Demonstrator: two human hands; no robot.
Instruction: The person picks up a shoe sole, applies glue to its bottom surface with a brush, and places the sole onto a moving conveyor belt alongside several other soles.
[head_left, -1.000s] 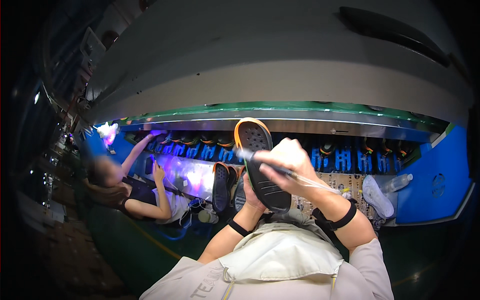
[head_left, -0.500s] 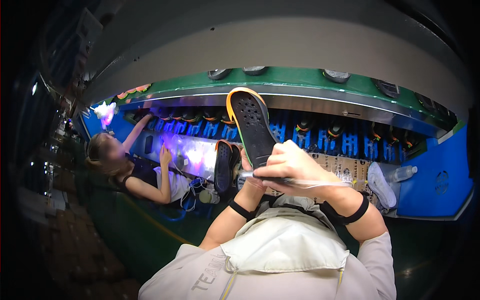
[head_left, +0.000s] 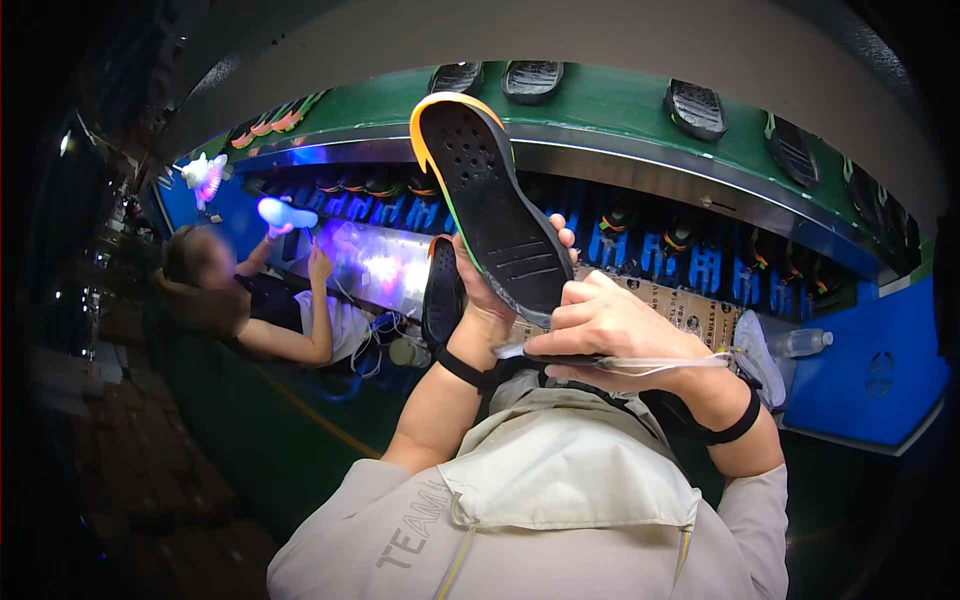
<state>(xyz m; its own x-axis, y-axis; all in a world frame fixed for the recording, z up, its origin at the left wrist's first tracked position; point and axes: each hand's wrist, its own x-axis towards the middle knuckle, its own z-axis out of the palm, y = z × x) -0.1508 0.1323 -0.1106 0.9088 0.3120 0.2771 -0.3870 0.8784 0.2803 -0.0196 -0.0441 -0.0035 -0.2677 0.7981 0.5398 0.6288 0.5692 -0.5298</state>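
My left hand [head_left: 482, 285] grips a black shoe sole [head_left: 488, 200] from below, its fingers wrapped round the edge. The sole has an orange rim at the far end, a green side edge and small holes in its far half. My right hand [head_left: 620, 325] is closed on a dark-handled brush [head_left: 565, 359] with pale bristles, just below the sole's near end and apart from it. A clear tube [head_left: 665, 366] runs from the handle along my right wrist. Another black sole [head_left: 440, 300] with an orange edge lies behind my left hand.
Several soles, one a black sole [head_left: 697, 108], sit on a green conveyor belt [head_left: 610, 95]. Below runs a row of blue holders [head_left: 655, 255] with more soles. A plastic bottle [head_left: 800, 343] and white shoe-shaped piece [head_left: 757, 355] are right. Left, a co-worker [head_left: 270, 300] holds a blue-lit sole [head_left: 287, 214].
The held sole appears higher and further left, and the brush is now clear of its near end. More of my left hand shows. The co-worker now holds up a blue-lit sole.
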